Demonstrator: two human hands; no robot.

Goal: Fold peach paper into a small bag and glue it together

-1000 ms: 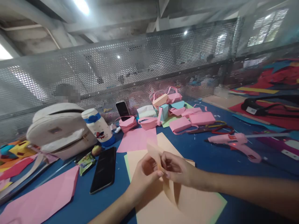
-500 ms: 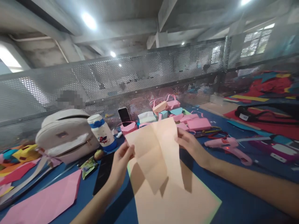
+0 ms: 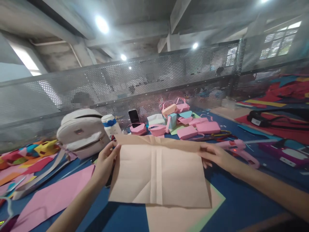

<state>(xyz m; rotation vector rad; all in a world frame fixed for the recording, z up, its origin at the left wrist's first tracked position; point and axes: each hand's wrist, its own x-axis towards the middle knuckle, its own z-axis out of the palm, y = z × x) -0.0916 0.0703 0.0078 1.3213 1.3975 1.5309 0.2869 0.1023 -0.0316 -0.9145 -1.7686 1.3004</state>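
Note:
A creased peach sheet of paper [image 3: 181,174] is held up, spread wide, with fold lines down its middle. My left hand [image 3: 107,159] pinches its upper left edge, and my right hand [image 3: 214,154] grips the upper right edge, fingers closed on it. The top of the sheet bends over in a flap. Beneath it, partly covered, peach paper [image 3: 166,219] with a light green edge lies on the blue table [image 3: 127,217]. Just beyond my right hand rests a pink hot glue gun [image 3: 238,148].
A white backpack [image 3: 79,132] and a bottle [image 3: 111,125] stand at the left, near pink paper [image 3: 55,199]. Behind are a phone [image 3: 134,116] and several small pink paper bags [image 3: 207,127]. A perforated metal screen [image 3: 154,80] borders the table; a purple device [image 3: 282,154] is right.
The peach sheet, earlier half folded and upright, is now opened wide and faces me. My hands have moved apart, and the view has shifted slightly left.

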